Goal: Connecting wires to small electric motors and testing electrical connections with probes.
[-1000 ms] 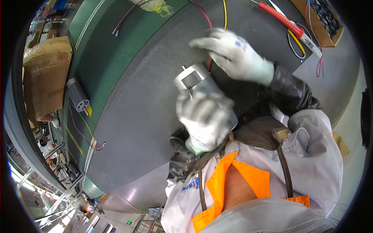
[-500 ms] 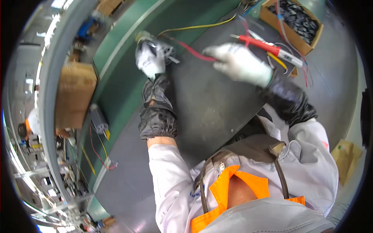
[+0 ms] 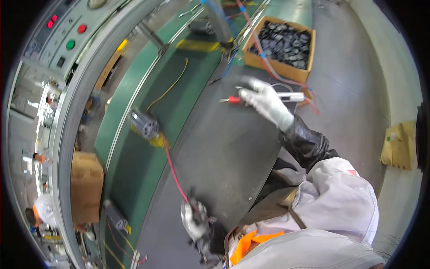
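Note:
A grey cylindrical motor (image 3: 144, 123) with yellow tape at its end lies on the green conveyor belt. From it a red wire (image 3: 172, 167) runs taut down to my left hand (image 3: 195, 219), low over the dark worktop and closed on the wire's end. Blur hides the fingertips there. A thin yellow wire (image 3: 169, 89) leads from the motor up the belt. My right hand (image 3: 264, 101), white-gloved with fingers spread, is over a pen-shaped tool with a red front (image 3: 234, 100) and a white body (image 3: 291, 96). Its middle is hidden by the hand.
A cardboard box of small black parts (image 3: 280, 45) stands at the far right of the worktop (image 3: 224, 148). Red and clear tubing hangs before it. Another motor (image 3: 115, 215) lies lower on the belt. A metal post (image 3: 218, 27) rises at the back; a control panel (image 3: 67, 33) is upper left.
The view has shifted. My left hand has gone from beside the motor toward me, now on the red wire. My right hand has let go of that wire and moved over the tool.

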`<action>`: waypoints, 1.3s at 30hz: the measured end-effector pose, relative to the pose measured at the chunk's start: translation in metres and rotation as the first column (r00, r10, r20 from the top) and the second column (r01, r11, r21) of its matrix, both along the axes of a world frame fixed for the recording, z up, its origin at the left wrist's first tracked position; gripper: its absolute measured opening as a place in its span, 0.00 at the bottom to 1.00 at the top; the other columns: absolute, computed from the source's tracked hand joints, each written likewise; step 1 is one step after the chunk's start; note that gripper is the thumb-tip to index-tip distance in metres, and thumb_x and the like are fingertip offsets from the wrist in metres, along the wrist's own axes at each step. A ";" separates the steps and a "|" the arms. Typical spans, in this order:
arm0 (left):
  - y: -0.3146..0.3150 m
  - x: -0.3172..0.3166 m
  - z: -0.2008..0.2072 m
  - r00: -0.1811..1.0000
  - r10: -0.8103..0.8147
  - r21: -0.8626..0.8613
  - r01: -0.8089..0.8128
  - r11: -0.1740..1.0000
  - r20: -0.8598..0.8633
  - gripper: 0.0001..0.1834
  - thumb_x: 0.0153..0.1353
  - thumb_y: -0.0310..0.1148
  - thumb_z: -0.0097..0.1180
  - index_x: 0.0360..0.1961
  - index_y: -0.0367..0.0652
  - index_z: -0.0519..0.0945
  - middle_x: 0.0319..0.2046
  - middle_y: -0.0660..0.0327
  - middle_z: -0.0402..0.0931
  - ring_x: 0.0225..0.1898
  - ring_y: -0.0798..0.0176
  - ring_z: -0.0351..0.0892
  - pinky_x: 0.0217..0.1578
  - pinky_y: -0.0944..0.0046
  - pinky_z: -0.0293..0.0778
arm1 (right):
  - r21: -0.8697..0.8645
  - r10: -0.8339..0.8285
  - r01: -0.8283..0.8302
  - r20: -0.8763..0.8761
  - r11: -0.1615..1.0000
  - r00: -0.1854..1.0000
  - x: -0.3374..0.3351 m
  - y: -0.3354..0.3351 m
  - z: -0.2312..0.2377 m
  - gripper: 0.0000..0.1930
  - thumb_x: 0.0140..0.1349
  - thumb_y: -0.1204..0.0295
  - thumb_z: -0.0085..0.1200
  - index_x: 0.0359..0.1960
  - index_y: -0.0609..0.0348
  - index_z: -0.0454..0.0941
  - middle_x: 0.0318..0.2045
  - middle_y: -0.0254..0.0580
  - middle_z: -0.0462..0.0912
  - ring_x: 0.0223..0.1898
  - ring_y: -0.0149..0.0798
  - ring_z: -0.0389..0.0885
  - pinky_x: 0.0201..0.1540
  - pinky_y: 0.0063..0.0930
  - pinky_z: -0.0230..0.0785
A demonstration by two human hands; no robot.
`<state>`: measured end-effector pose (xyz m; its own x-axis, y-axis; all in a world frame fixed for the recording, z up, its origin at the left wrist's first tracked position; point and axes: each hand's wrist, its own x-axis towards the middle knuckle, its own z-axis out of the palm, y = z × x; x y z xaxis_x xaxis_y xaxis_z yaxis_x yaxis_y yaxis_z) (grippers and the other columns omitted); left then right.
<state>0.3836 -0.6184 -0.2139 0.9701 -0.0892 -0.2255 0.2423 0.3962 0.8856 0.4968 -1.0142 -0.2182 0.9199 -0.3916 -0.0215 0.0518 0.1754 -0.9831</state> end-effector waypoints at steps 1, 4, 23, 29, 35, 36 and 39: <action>0.011 -0.017 -0.003 1.000 -0.010 0.082 0.010 0.997 0.006 0.17 0.71 0.42 0.58 0.48 0.39 0.74 0.32 0.62 0.74 0.26 0.67 0.74 0.26 0.68 0.71 | 0.120 -0.123 0.107 0.137 0.987 0.983 0.010 -0.013 0.028 0.30 0.69 0.72 0.58 0.71 0.64 0.66 0.36 0.31 0.81 0.34 0.23 0.78 0.38 0.21 0.75; -0.010 -0.057 0.011 0.976 -0.104 0.093 0.124 0.988 -0.191 0.21 0.70 0.43 0.61 0.50 0.36 0.74 0.28 0.60 0.74 0.26 0.65 0.75 0.28 0.66 0.75 | 0.077 -0.071 0.057 0.192 0.995 0.979 0.043 -0.064 0.041 0.32 0.70 0.67 0.60 0.72 0.60 0.64 0.40 0.33 0.83 0.31 0.22 0.79 0.36 0.19 0.75; -0.101 0.034 0.062 0.958 0.249 0.026 -0.256 0.966 0.145 0.15 0.74 0.37 0.58 0.48 0.32 0.79 0.38 0.59 0.80 0.41 0.66 0.82 0.46 0.66 0.77 | -0.088 0.827 -0.823 0.113 0.561 0.551 -0.062 0.085 0.053 0.19 0.71 0.68 0.57 0.61 0.61 0.80 0.46 0.38 0.88 0.37 0.26 0.83 0.45 0.23 0.77; -0.106 0.043 0.051 0.962 0.241 0.038 -0.247 0.968 0.130 0.20 0.75 0.41 0.56 0.51 0.30 0.77 0.35 0.57 0.81 0.38 0.61 0.84 0.42 0.62 0.80 | 0.089 0.789 -0.799 0.130 0.594 0.601 -0.063 0.110 0.047 0.27 0.72 0.70 0.54 0.71 0.61 0.68 0.48 0.37 0.86 0.36 0.24 0.82 0.43 0.21 0.77; -0.109 0.037 0.051 0.963 0.246 0.004 -0.248 0.969 0.106 0.20 0.74 0.41 0.56 0.50 0.30 0.78 0.37 0.55 0.83 0.38 0.62 0.85 0.41 0.63 0.80 | 0.091 0.767 -0.778 0.133 0.621 0.628 -0.065 0.116 0.046 0.30 0.72 0.71 0.54 0.73 0.63 0.63 0.56 0.39 0.81 0.38 0.25 0.81 0.43 0.21 0.77; -0.110 0.035 0.053 0.963 0.249 0.001 -0.251 0.968 0.106 0.20 0.74 0.41 0.56 0.50 0.30 0.78 0.37 0.55 0.83 0.38 0.62 0.85 0.41 0.63 0.80 | 0.099 0.760 -0.773 0.143 0.627 0.634 -0.066 0.117 0.046 0.30 0.72 0.72 0.54 0.74 0.63 0.63 0.57 0.40 0.81 0.38 0.25 0.81 0.43 0.21 0.77; -0.113 0.031 0.054 0.960 0.255 -0.007 -0.256 0.967 0.117 0.19 0.75 0.40 0.56 0.50 0.30 0.79 0.37 0.54 0.84 0.37 0.64 0.83 0.40 0.64 0.79 | 0.102 0.751 -0.763 0.136 0.639 0.647 -0.068 0.119 0.044 0.29 0.72 0.74 0.53 0.74 0.62 0.63 0.57 0.42 0.81 0.39 0.25 0.81 0.43 0.21 0.77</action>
<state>0.4150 -0.7311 -0.1594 0.9799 0.1661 -0.1103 0.0299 0.4243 0.9050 0.4285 -0.8956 -0.1743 0.8937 0.4441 0.0640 -0.0902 0.3175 -0.9440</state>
